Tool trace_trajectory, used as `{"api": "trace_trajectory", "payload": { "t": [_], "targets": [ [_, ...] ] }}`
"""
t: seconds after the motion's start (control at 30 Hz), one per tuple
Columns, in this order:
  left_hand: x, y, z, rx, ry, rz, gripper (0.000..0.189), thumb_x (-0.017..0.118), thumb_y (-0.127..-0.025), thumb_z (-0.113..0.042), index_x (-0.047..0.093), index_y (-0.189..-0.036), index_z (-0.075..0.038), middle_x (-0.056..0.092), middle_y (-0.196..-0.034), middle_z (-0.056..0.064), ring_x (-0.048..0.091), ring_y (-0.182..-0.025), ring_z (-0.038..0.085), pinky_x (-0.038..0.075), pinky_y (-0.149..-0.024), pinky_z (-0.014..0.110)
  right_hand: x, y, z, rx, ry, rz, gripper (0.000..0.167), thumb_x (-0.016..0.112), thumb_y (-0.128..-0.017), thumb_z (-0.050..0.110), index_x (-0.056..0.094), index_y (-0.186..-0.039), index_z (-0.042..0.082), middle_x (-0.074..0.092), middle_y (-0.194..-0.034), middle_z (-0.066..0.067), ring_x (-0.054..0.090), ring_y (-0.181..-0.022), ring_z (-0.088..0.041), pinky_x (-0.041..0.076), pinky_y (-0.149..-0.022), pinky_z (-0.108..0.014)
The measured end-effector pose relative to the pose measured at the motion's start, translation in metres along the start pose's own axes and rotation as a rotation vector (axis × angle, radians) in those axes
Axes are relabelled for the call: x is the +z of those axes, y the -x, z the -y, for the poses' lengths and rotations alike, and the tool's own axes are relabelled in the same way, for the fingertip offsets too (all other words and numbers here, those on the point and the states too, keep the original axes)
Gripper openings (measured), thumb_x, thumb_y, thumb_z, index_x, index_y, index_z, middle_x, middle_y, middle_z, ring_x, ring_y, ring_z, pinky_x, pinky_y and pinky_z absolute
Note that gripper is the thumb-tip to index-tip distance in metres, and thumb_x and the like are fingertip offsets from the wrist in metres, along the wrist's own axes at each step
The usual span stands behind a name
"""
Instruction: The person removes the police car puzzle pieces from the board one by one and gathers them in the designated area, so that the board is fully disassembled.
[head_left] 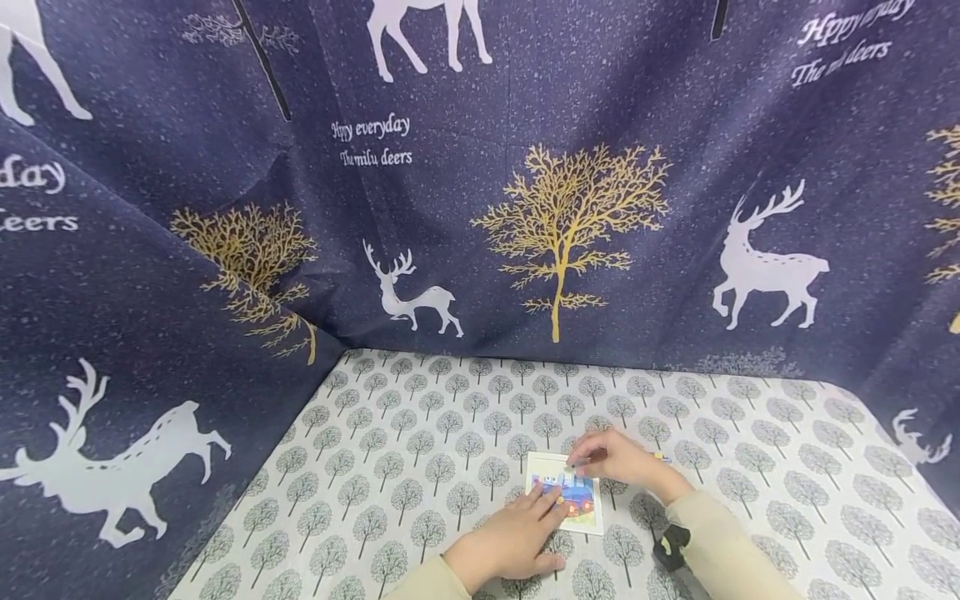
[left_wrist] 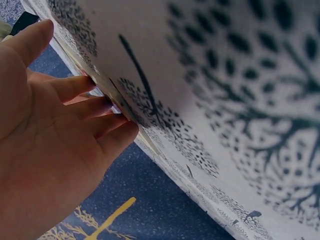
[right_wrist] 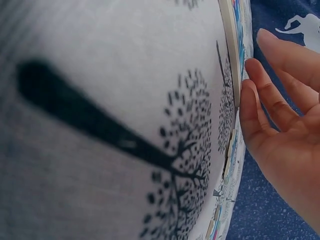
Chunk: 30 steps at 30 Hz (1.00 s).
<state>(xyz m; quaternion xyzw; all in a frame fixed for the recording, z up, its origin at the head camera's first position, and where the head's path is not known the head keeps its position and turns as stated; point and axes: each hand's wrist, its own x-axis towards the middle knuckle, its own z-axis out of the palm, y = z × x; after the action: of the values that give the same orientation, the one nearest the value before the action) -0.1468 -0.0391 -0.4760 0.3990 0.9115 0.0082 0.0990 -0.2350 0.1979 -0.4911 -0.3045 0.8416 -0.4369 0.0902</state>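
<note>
A flat puzzle board [head_left: 588, 527] with a pale frame lies on the table, showing a blue vehicle with red wheels. My left hand [head_left: 517, 533] rests at its lower left, extended fingers over the picture. In the left wrist view, the left hand's fingertips [left_wrist: 131, 131] meet the board, seen nearly edge-on. My right hand [head_left: 617, 458] is over the board's upper right corner, fingers loosely bent and partly covering the picture. From the right wrist view, the right hand [right_wrist: 287, 107] has its fingers beside the board's edge [right_wrist: 231, 50], with no thing visible between them.
A small colourful piece [head_left: 662, 457] peeks out behind the right wrist. Thin loose pieces [right_wrist: 230, 152] lie on the tree-patterned tablecloth [head_left: 420, 467] near the right hand. A dark blue curtain [head_left: 465, 208] with deer and trees hangs behind and at the left.
</note>
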Motion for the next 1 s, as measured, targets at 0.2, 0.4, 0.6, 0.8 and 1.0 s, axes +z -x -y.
{"api": "trace_trajectory", "payload": {
  "t": [0.2, 0.4, 0.6, 0.8, 1.0],
  "targets": [
    [0.0015, -0.0007, 0.0004, 0.005, 0.002, 0.009, 0.072, 0.048, -0.092, -0.058, 0.034, -0.151, -0.018, 0.025, -0.158, 0.005, 0.025, -0.143, 0.028, 0.034, -0.111, 0.039, 0.0018, 0.0001, -0.0009, 0.027, 0.000, 0.014, 0.015, 0.075, -0.079, 0.010, 0.075, -0.094, 0.010, 0.066, -0.106, -0.007, 0.059, -0.102, -0.028, 0.053, -0.089, -0.038],
    [0.0008, -0.0006, 0.0006, 0.010, -0.017, -0.001, 0.073, 0.048, -0.092, -0.058, 0.033, -0.151, -0.016, 0.025, -0.158, 0.006, 0.025, -0.143, 0.028, 0.034, -0.111, 0.038, 0.0020, -0.0011, 0.0018, 0.048, 0.044, 0.028, 0.014, 0.075, -0.079, 0.011, 0.075, -0.093, 0.011, 0.063, -0.106, -0.005, 0.056, -0.104, -0.027, 0.052, -0.090, -0.041],
    [0.0040, -0.0010, 0.0020, 0.010, -0.026, -0.010, 0.074, 0.048, -0.092, -0.058, 0.032, -0.151, -0.016, 0.024, -0.158, 0.006, 0.025, -0.143, 0.028, 0.033, -0.112, 0.038, 0.0019, -0.0025, 0.0040, 0.050, 0.080, 0.050, 0.016, 0.073, -0.077, 0.005, 0.075, -0.093, 0.009, 0.059, -0.103, -0.003, 0.054, -0.102, -0.025, 0.052, -0.089, -0.037],
    [0.0051, -0.0019, 0.0026, 0.003, -0.010, 0.007, 0.073, 0.048, -0.092, -0.058, 0.032, -0.151, -0.018, 0.024, -0.158, 0.005, 0.024, -0.144, 0.027, 0.033, -0.112, 0.039, 0.0022, -0.0028, 0.0044, 0.051, 0.090, 0.056, 0.017, 0.072, -0.076, 0.004, 0.075, -0.091, 0.010, 0.059, -0.105, -0.006, 0.053, -0.102, -0.024, 0.051, -0.087, -0.037],
    [0.0030, -0.0014, 0.0014, 0.003, -0.017, 0.005, 0.073, 0.048, -0.092, -0.058, 0.033, -0.151, -0.018, 0.025, -0.158, 0.004, 0.024, -0.144, 0.027, 0.034, -0.111, 0.038, 0.0027, -0.0032, 0.0031, 0.053, 0.078, 0.051, 0.017, 0.073, -0.075, 0.003, 0.075, -0.090, 0.011, 0.059, -0.105, -0.004, 0.054, -0.102, -0.025, 0.052, -0.088, -0.040]
  ]
}}
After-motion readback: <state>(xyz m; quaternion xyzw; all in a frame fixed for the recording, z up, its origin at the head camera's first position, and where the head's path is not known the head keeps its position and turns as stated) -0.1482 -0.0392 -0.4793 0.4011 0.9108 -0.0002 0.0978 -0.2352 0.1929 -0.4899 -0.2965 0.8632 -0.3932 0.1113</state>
